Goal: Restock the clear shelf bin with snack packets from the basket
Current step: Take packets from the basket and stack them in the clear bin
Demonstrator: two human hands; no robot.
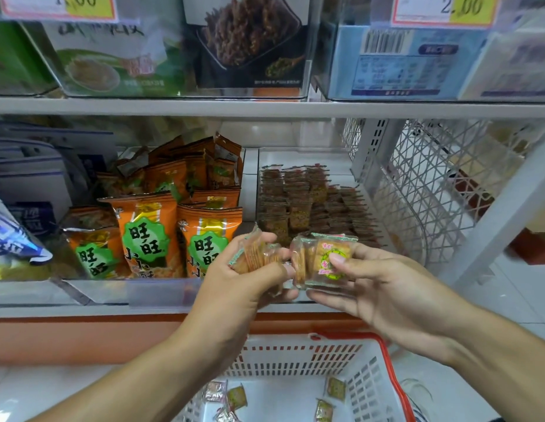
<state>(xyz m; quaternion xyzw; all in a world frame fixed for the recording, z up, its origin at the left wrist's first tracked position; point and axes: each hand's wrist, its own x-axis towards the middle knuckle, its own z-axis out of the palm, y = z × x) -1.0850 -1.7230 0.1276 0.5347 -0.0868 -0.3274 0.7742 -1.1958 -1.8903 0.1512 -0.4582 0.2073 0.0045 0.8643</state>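
Observation:
In front of the lower shelf my left hand (250, 278) grips a small stack of clear-wrapped snack packets (255, 254). My right hand (371, 281) holds another stack of packets (321, 258), with its thumb on a green and yellow label. The two stacks nearly touch. Just behind them stands the clear shelf bin (301, 156), which holds rows of the same brown packets (304, 202). Below my hands is a white basket with a red rim (384, 354), and several loose packets (236, 397) lie on its floor.
A clear bin of orange snack bags (161, 226) sits left of the target bin, with blue and white bags (18, 239) further left. White wire mesh (432, 193) closes the shelf's right side. The upper shelf carries boxed goods and price tags (444, 7).

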